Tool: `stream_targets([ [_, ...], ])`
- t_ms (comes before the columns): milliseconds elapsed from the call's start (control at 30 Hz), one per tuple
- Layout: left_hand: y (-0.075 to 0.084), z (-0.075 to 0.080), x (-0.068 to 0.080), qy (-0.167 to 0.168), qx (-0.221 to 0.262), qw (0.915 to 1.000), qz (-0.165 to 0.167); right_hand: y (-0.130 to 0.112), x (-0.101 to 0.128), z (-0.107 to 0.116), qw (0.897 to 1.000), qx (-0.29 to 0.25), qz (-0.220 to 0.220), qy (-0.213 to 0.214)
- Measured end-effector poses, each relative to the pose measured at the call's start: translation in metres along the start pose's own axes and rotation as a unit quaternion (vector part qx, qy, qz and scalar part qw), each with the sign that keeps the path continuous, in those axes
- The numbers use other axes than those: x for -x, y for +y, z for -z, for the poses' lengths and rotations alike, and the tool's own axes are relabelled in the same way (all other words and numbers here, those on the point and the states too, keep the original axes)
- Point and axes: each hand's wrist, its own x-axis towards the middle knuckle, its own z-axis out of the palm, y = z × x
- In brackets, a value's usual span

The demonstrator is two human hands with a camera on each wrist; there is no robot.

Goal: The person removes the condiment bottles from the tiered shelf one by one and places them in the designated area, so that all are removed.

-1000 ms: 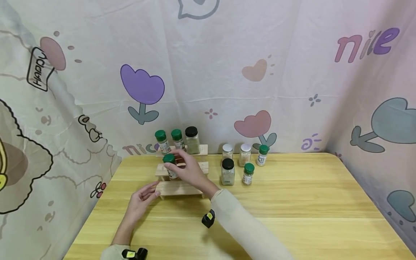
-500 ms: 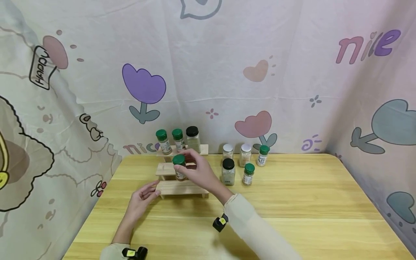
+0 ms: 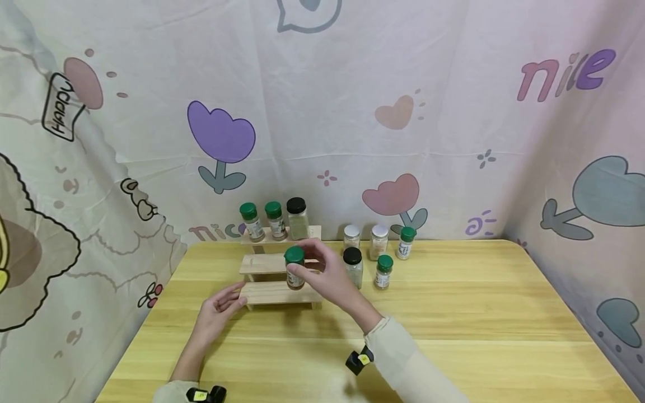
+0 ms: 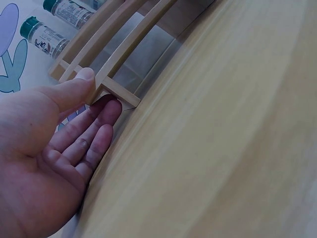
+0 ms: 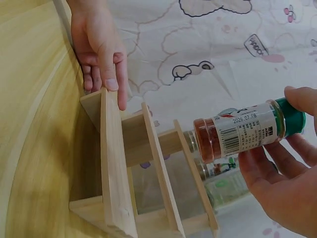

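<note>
The right hand (image 3: pixel 330 274) pinches a small green-capped glass spice jar of reddish powder (image 3: pixel 294 267) upright above the front steps of the three-stepped pale wooden rack (image 3: pixel 274 293), while the left hand (image 3: pixel 218 313), fingers straight and relaxed, touches the rack's lowest step at its left end. The jar's long axis stands vertical, and the right hand is nearer. I count three jars on the top step (image 3: pixel 274 219), five on the wooden table (image 3: pixel 453 313) to the right.

Head view: looked forward and down from above the table (image 3: pixel 453 313), at middling range. Left wrist view: close, low along the tabletop. Right wrist view: close, from the opposite end. All three shared the stepped wooden rack (image 3: pixel 279 292) (image 4: pixel 116 54) (image 5: pixel 119 168).
</note>
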Motion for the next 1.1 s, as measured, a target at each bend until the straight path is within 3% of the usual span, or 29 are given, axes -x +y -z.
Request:
stream_targets([
  [667, 0.002, 0.000, 0.002, 0.001, -0.004, 0.9999, 0.010, 0.001, 0.040, 0.041, 0.999, 0.012, -0.011, 0.028],
  [1100, 0.000, 0.000, -0.001, 0.003, 0.008, 1.0000, 0.005, 0.002, 0.062, 0.067, 0.999, 0.023, 0.016, 0.039],
])
